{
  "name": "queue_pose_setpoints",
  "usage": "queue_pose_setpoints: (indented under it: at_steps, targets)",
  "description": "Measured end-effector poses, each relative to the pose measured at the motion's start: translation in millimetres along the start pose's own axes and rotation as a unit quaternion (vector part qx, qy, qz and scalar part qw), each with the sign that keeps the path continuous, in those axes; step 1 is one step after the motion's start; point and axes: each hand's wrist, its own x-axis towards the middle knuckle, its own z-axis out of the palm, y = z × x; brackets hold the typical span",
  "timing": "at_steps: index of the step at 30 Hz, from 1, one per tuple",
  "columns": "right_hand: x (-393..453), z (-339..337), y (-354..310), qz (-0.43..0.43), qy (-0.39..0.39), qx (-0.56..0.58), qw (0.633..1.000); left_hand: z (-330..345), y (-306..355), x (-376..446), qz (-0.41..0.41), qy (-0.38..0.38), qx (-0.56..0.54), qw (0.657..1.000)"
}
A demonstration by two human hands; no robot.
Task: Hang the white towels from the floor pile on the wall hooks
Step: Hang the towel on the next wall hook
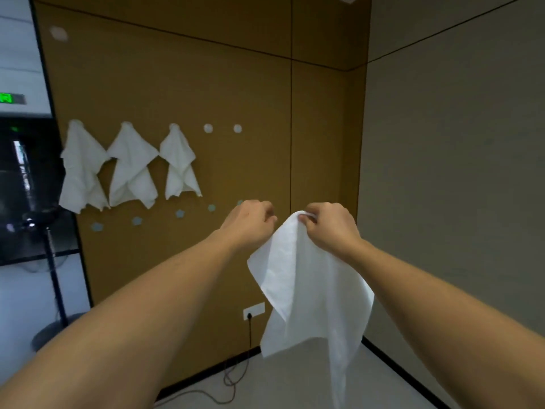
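A white towel [312, 293] hangs in front of me, pinched at its top corner by my right hand [330, 227]. Beside it on the left is my left hand [249, 224], fingers curled; whether it touches the towel's edge I cannot tell. On the brown wall panel [224, 84], three white towels [131, 169] hang from hooks in a row at the left. Two bare round white hooks [208, 128] [237, 128] follow to their right. The floor pile is out of view.
A lower row of small blue hooks [180, 214] runs under the towels. A wall socket [253, 310] with a black cable sits low on the panel. A black fan stand [54, 278] is at the left. A grey wall [457, 172] closes the right side.
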Motion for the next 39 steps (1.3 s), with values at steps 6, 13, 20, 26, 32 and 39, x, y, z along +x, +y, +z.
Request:
queue_pose_setpoints:
  at_steps: [6,13,20,26,32,39]
  targets:
    - [93.6,58.6,-13.0,-0.028,-0.006,0.025,0.999,10.2,-62.6,70.1,-0.026,0.03,0.043,0.998]
    - [201.9,128.5,-36.3,-0.08,0.002,0.017,0.997,14.5,-150.5,160.1,-0.028,0.06,0.057,0.996]
    - [318.5,195.8,-66.2,-0.105,0.02,0.004,0.994,1.5,-227.2,264.2,0.002,0.105,0.07,0.992]
    - [401.8,250.5,-73.8,-0.125,0.017,0.017,0.992,3.0,-282.2,332.5,0.0,0.102,0.089,0.991]
    - [486.9,303.4,-65.4,-0.147,0.019,0.053,0.987,24.7,-334.1,400.4,0.001,0.119,0.11,0.987]
    - [602.8,364.3,-44.7,-0.204,0.032,0.106,0.973,50.9,-378.9,498.1,-0.031,0.147,0.101,0.984]
